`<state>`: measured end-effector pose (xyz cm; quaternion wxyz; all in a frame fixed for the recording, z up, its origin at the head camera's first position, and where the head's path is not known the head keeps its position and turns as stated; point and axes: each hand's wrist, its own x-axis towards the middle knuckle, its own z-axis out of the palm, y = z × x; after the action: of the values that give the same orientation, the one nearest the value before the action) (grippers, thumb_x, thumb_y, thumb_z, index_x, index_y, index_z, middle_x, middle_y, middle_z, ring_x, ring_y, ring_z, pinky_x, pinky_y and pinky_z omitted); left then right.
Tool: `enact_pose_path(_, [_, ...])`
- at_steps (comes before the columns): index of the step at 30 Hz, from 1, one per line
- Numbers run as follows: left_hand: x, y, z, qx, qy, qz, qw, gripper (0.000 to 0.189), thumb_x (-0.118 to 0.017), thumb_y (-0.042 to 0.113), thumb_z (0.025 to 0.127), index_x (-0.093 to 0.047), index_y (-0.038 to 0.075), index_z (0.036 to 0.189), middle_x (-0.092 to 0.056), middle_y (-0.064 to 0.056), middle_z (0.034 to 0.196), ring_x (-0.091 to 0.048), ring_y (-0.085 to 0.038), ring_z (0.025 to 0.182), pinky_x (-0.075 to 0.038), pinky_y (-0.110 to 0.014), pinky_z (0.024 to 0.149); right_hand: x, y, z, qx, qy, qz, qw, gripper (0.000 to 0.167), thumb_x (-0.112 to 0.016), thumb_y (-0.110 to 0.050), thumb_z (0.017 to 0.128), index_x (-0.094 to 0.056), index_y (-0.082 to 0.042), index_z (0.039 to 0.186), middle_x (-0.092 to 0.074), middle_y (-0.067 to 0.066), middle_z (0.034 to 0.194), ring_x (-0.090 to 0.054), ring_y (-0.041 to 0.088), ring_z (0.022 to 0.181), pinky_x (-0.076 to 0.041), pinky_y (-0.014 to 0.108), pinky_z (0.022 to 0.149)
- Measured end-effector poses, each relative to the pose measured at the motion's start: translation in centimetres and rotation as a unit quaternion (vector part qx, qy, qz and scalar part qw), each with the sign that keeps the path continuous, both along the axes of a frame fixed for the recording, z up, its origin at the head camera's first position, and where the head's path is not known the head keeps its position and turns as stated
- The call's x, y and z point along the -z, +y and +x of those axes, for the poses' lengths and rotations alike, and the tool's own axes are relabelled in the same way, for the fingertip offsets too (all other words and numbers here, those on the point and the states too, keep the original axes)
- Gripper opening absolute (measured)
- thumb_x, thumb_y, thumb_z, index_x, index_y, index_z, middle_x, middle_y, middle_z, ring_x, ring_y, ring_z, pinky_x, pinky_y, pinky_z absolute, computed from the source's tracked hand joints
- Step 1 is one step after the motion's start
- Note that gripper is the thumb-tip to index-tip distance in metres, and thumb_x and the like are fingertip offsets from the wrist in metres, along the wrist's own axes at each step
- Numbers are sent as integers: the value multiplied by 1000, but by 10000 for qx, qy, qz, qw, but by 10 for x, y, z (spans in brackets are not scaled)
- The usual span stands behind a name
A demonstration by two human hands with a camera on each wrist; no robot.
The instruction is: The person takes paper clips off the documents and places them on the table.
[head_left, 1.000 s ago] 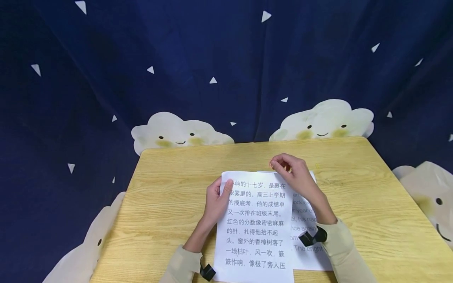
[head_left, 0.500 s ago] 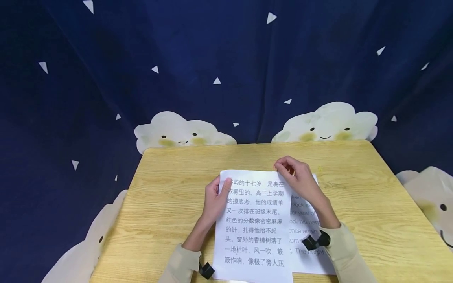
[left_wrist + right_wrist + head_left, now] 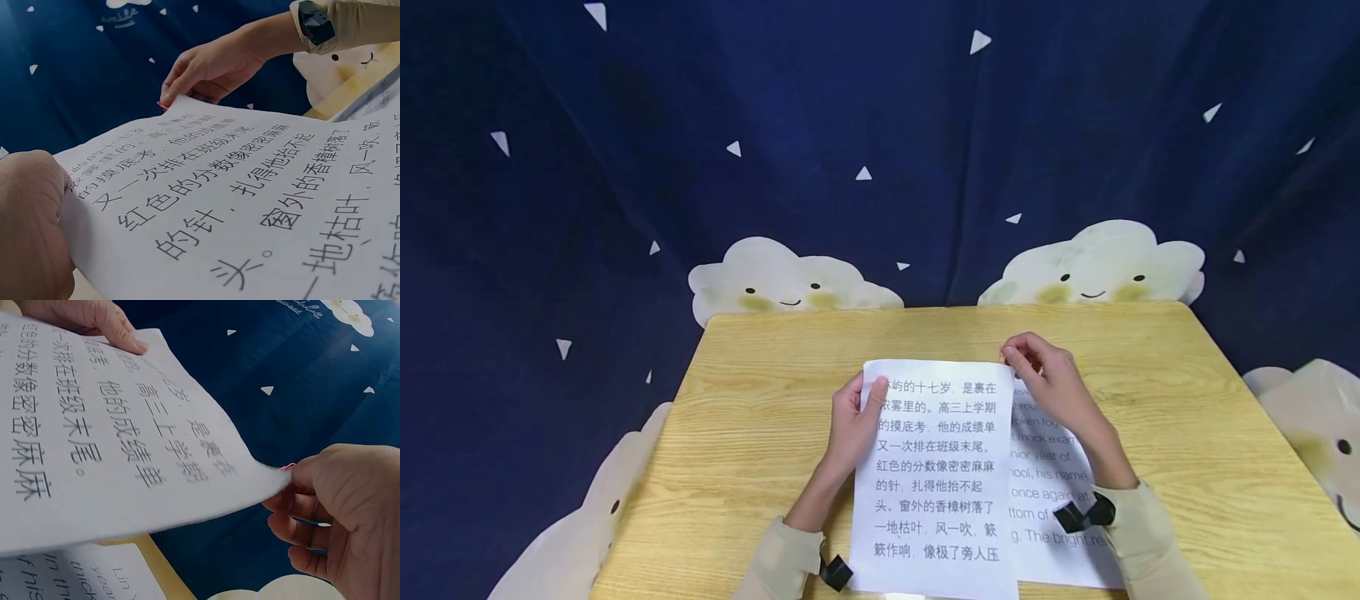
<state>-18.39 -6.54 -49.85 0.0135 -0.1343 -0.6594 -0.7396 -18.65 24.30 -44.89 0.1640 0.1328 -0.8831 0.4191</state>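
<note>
A white sheet of paper point(image 3: 936, 492) with large Chinese print is held up above the table. My left hand point(image 3: 853, 425) grips its upper left edge, thumb on the printed face and fingers behind. At the top right corner, my right hand point(image 3: 1051, 383) pinches a small pinkish-red paper clip point(image 3: 287, 466) between thumb and forefinger. The clip is at the paper's corner, mostly covered by the fingertips; whether it has slid over the edge I cannot tell. The other right fingers curl loosely below, as the right wrist view shows.
Partly under the held sheet and the right forearm lies a second sheet point(image 3: 1037, 560) with English print. A tiny yellow item point(image 3: 1080, 362) lies on the wooden table point(image 3: 752, 417) beyond the right hand. A dark blue curtain point(image 3: 820, 100) with cloud pictures hangs behind.
My right hand has moved rightward along the sheet's top edge to its right corner, the red clip still in its fingers. The left hand keeps its grip. The head view has shifted slightly.
</note>
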Motion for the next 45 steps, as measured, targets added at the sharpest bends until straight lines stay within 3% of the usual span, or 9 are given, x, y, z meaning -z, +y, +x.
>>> enact_pose_path(8, [1,-1,0,-89,40,65,9999,30,-58,25,109,-70,2,123,-75,-24,90,-76,-24,65,-61,-37,53,0,14,-3,54,45,18,10000,11,-60,-14,108,-68,-7,105,-68,3,84,-55,13,67,-43,21,59])
enact_pose_path(15, [1,-1,-1,-111,33,18,9999,30,-59,25,109,-70,1,122,-76,-23,88,-75,-24,64,-60,-37,52,-1,30,-4,276,92,28,9996,14,-58,-16,109,-68,-6,104,-69,7,85,-57,20,67,-42,21,57])
enact_pose_path(24, [-2,-4,-5,-202,12,-54,9998,32,-59,28,109,-69,2,123,-77,-20,89,-75,-24,63,-60,-37,51,-4,47,-2,442,46,72,9990,17,-57,-18,110,-68,-6,105,-69,9,87,-56,12,70,-42,20,59])
enact_pose_path(33, [-1,-6,-3,-327,12,-130,9994,32,-59,30,109,-70,4,124,-77,-20,91,-75,-23,64,-60,-34,53,-2,62,-2,479,125,54,9988,14,-59,-15,108,-69,-5,105,-69,10,87,-59,15,70,-45,17,60])
enact_pose_path(38, [0,-7,-3,-383,-116,-175,9990,33,-59,31,109,-70,5,125,-77,-20,91,-75,-23,64,-60,-33,53,1,69,-3,580,73,117,9982,15,-59,-16,108,-69,-5,105,-69,10,87,-58,9,69,-46,16,61])
enact_pose_path(45, [-1,-8,-4,-428,-151,-175,9988,33,-59,34,108,-71,8,125,-78,-19,91,-74,-23,63,-59,-33,52,4,82,-5,813,26,112,9966,17,-58,-17,109,-69,-4,104,-68,11,87,-55,10,67,-42,19,56])
